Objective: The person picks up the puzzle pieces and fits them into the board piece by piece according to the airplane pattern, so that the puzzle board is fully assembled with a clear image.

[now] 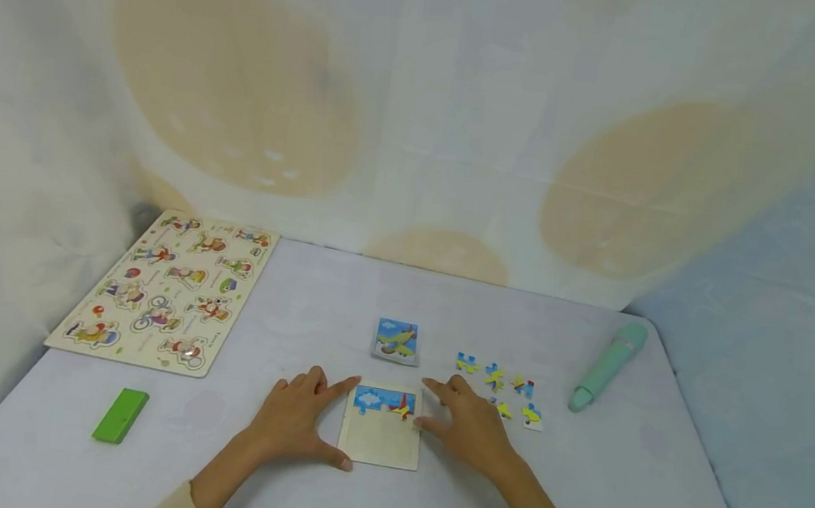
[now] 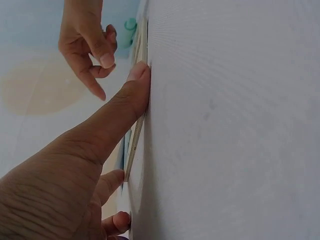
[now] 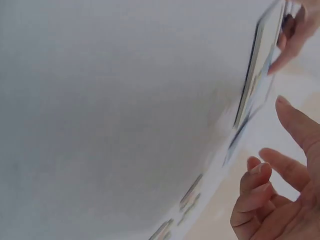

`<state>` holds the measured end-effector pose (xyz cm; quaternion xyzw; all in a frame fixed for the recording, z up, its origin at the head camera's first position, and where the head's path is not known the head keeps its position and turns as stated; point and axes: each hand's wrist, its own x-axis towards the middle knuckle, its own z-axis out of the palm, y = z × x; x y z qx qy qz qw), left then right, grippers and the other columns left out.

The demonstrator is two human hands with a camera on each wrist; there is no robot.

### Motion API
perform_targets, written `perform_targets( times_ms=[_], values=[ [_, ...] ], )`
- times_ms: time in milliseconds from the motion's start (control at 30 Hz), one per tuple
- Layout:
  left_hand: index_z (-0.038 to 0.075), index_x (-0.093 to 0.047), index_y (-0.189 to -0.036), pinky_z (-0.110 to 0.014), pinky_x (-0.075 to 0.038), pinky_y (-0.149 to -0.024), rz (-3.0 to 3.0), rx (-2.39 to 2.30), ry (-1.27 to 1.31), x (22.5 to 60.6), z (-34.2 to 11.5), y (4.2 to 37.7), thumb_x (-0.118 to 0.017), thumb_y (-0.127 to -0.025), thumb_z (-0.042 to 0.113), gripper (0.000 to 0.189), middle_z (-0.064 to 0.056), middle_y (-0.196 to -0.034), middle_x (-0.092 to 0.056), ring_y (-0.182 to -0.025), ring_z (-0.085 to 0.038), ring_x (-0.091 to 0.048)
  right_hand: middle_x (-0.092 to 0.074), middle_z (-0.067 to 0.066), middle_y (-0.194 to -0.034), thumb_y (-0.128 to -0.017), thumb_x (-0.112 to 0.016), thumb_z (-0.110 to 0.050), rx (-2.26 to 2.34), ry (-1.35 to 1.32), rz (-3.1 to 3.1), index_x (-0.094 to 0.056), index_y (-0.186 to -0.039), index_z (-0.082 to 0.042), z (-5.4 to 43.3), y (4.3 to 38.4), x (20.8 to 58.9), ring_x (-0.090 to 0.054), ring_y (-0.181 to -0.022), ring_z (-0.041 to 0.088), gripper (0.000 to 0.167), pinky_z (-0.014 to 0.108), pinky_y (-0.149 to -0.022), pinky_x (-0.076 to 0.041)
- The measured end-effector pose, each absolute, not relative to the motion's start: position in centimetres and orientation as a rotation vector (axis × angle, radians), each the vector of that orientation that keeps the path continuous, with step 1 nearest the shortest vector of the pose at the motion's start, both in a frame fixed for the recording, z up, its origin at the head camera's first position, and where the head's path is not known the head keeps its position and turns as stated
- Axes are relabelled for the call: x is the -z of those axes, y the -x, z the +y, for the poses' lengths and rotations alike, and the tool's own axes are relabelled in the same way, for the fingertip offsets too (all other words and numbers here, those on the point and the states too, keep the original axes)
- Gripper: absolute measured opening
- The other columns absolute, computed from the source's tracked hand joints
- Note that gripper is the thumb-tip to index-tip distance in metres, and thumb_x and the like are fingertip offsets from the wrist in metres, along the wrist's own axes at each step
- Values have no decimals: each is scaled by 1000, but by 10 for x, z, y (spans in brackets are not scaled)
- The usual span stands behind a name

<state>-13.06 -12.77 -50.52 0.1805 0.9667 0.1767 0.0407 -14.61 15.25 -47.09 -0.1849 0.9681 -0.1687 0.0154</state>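
A small wooden puzzle tray (image 1: 382,444) lies in front of me, with joined blue puzzle pieces (image 1: 370,399) along its far edge and bare wood below. My left hand (image 1: 292,419) spreads thumb and forefinger along the tray's left side. In the left wrist view its thumb (image 2: 135,92) presses at the tray's edge (image 2: 133,150). At the tray's right side, my right hand (image 1: 472,431) hovers with forefinger and thumb extended. The right wrist view shows its other fingers (image 3: 255,192) loosely bent, holding nothing. Several loose jigsaw pieces (image 1: 466,363) lie beyond it, some partly hidden by the hand.
Behind the tray sits a small airplane picture puzzle (image 1: 396,339). A large wooden picture board (image 1: 170,286) lies back left, with a green block (image 1: 121,416) nearer me. To the right is a mint-green microphone-shaped thing (image 1: 607,367). Curtains (image 1: 467,127) hang behind the table.
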Motion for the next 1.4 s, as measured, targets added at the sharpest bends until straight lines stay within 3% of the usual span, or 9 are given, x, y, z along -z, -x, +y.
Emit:
perform_targets(
  times_ms=[200,400,700,1033,1400],
  values=[
    [32,-47,-148,-32,-22,-65,2959,-549,-557,506,-129,130,-80,-50,78,114,3,-89,-33,-76,-12,-33,-57,2,-91,-79,-84,-29,963,224,2942,-70,-121,-9,169,169,477,-48,-72,13,49,24,-59,-41],
    [32,-47,-148,-32,-22,-65,2967,-547,-561,506,-129,131,-81,-50,78,113,3,-88,-33,-75,-12,-33,-57,7,-90,-78,-85,-26,1071,47,2948,-69,-117,-2,183,185,484,-51,-75,18,48,27,-61,-42],
    [33,-46,-148,-32,-22,-65,2963,-550,-555,507,-129,132,-81,-50,78,113,3,-89,-32,-75,-13,-33,-54,12,-87,-79,-84,-30,1000,-105,2996,-69,-113,3,185,203,487,-47,-71,21,50,29,-59,-36],
    [34,-46,-148,-32,-22,-65,2947,-550,-541,508,-127,132,-81,-50,78,113,3,-89,-33,-76,-13,-33,-55,22,-109,-82,-80,-36,817,-205,3016,-63,-116,5,180,212,487,-53,-77,28,56,40,-68,-46],
    [35,-46,-148,-31,-22,-64,2968,-530,-554,510,-127,132,-78,-49,82,114,5,-88,-32,-75,-11,-33,-54,21,-107,-83,-78,-36,811,-232,3004,-64,-113,6,177,213,487,-51,-73,25,53,35,-63,-42]
  ],
)
